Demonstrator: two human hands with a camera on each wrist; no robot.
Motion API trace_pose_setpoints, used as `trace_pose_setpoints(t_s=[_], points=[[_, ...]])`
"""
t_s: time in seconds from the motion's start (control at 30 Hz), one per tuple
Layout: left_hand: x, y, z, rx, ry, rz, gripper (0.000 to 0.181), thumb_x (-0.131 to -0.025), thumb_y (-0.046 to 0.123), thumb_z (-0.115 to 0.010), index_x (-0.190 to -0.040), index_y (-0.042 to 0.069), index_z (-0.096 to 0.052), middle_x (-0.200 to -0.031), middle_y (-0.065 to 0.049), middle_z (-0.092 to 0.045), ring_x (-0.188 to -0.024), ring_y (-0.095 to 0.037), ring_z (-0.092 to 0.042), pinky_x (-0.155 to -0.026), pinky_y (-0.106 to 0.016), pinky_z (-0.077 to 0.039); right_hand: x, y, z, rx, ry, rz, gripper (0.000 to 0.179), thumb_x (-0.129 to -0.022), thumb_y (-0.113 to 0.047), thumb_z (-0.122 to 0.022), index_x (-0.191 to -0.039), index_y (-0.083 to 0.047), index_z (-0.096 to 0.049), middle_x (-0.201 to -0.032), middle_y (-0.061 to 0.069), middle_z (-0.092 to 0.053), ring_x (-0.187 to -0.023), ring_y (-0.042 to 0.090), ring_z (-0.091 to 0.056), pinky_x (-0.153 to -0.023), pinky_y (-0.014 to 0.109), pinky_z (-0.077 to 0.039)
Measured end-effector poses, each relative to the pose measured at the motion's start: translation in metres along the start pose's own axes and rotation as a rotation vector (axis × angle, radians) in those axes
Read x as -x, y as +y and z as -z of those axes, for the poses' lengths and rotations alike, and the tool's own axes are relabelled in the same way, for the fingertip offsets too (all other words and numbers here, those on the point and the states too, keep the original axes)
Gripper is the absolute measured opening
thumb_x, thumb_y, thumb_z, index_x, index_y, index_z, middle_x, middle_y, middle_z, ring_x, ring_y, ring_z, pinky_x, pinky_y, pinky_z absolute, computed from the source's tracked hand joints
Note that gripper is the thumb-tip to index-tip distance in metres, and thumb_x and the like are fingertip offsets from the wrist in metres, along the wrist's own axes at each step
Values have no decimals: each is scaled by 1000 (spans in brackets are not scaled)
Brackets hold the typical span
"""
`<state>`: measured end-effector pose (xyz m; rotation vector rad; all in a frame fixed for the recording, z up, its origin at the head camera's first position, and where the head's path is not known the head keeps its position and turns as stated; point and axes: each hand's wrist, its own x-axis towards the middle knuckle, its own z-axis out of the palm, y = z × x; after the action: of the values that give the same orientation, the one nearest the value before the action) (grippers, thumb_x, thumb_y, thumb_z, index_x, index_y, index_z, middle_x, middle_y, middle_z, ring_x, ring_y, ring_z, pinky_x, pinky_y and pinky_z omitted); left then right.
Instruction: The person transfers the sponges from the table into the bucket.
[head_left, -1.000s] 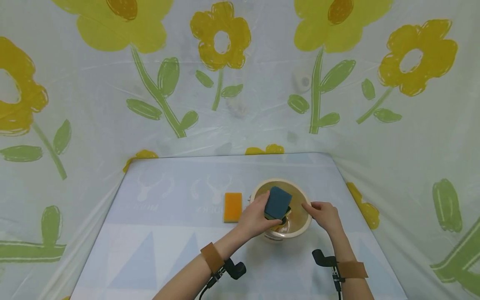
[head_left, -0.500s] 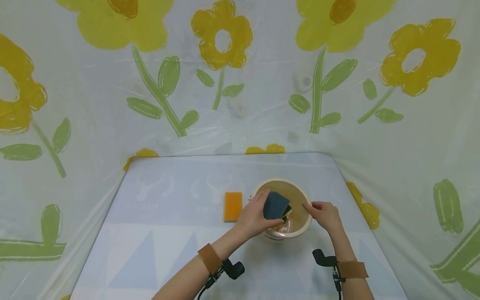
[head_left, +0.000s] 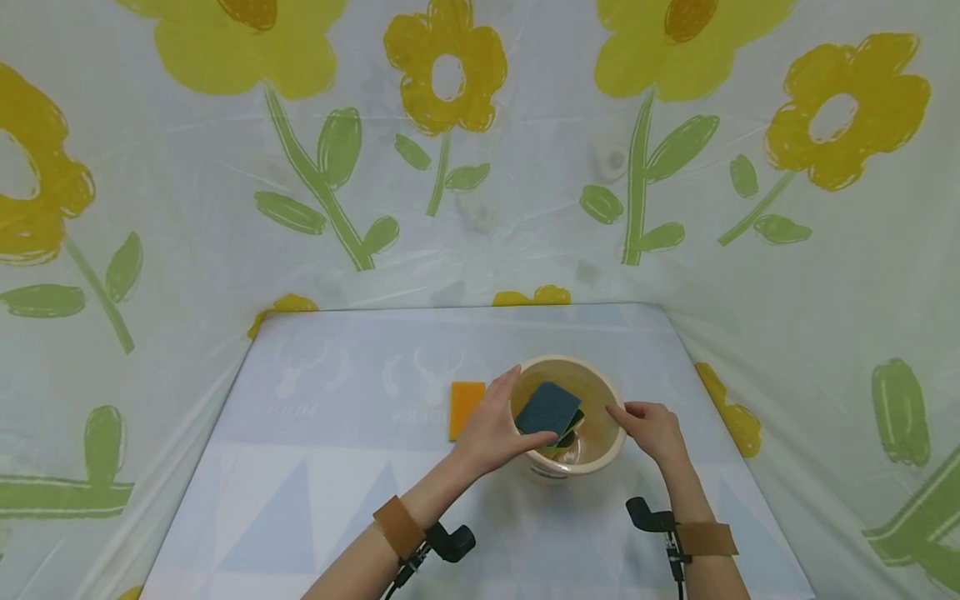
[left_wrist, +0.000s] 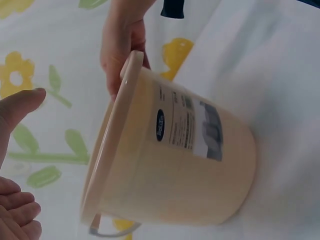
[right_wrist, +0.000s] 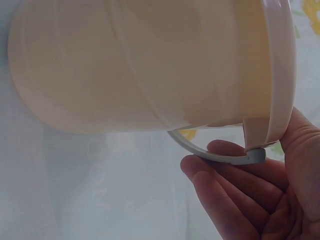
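Observation:
A cream bucket [head_left: 600, 404] stands on the table, its label [left_wrist: 185, 122] facing the left wrist camera. Inside lies a dark blue sponge [head_left: 551, 407], with darker, yellow-edged sponges partly hidden under it. My left hand [head_left: 487, 429] is at the bucket's left rim, thumb and fingers spread and nothing between them. On the right side, my right hand [head_left: 654, 429] grips the rim, thumb over the edge and fingers by the grey handle [right_wrist: 220, 156]. An orange sponge [head_left: 463, 408] lies on the table, partly covered by the left hand.
The table [head_left: 337, 500] has a pale blue and white cover with triangles. Behind and beside it hangs a flowered curtain [head_left: 510, 233]. Each wrist wears a brown strap [head_left: 399, 527] with a small black camera [head_left: 452, 543].
My left hand has let go of the blue sponge, which now rests inside the bucket, and has drawn back leftward over the orange sponge. The right hand keeps its place on the rim.

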<state>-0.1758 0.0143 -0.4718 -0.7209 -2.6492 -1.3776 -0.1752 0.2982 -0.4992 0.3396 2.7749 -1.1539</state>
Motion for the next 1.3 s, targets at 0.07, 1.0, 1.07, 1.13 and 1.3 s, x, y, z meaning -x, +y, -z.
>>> trace_pose_setpoints(t_s=[0.07, 1.0, 1.07, 1.13, 1.3], points=[[2, -3, 4, 25, 20, 17, 103, -71, 48, -84, -151, 5, -33, -151, -12, -39, -134, -28, -42, -102, -48, -43, 0, 0, 0, 3, 0, -1, 57, -93, -47, -62, -116, 5, -68, -93, 12, -73, -93, 29, -66, -81, 51, -52], [34, -76, 16, 7, 264, 166, 100, -69, 38, -87, -148, 1, -37, -144, -19, -42, -129, -36, -44, -102, -55, -41, -2, 2, 1, 0, -4, -23, 60, -93, -49, -61, -119, 5, -66, -97, 14, -72, -96, 31, -65, -83, 52, -51], [35, -83, 13, -11, 269, 179, 100, -69, 38, -87, -147, 0, -37, -144, -21, -42, -128, -37, -44, -102, -54, -42, -1, 2, 1, -4, -8, -24, 60, -93, -48, -62, -119, 5, -66, -97, 14, -72, -95, 31, -65, -83, 52, -51], [35, -89, 11, -24, 268, 196, 99, -69, 38, -86, -146, -1, -37, -143, -21, -41, -128, -37, -44, -102, -53, -42, -1, 2, 0, -3, -10, -22, 61, -93, -49, -62, -119, 5, -66, -96, 14, -72, -94, 30, -65, -82, 52, -52], [37, -105, 4, -31, 257, 241, 98, -69, 39, -85, -144, -2, -39, -141, -22, -42, -127, -38, -44, -103, -52, -41, -2, 2, -1, 9, -6, -13, 60, -92, -49, -62, -118, 5, -67, -95, 13, -72, -92, 29, -66, -81, 50, -52]])
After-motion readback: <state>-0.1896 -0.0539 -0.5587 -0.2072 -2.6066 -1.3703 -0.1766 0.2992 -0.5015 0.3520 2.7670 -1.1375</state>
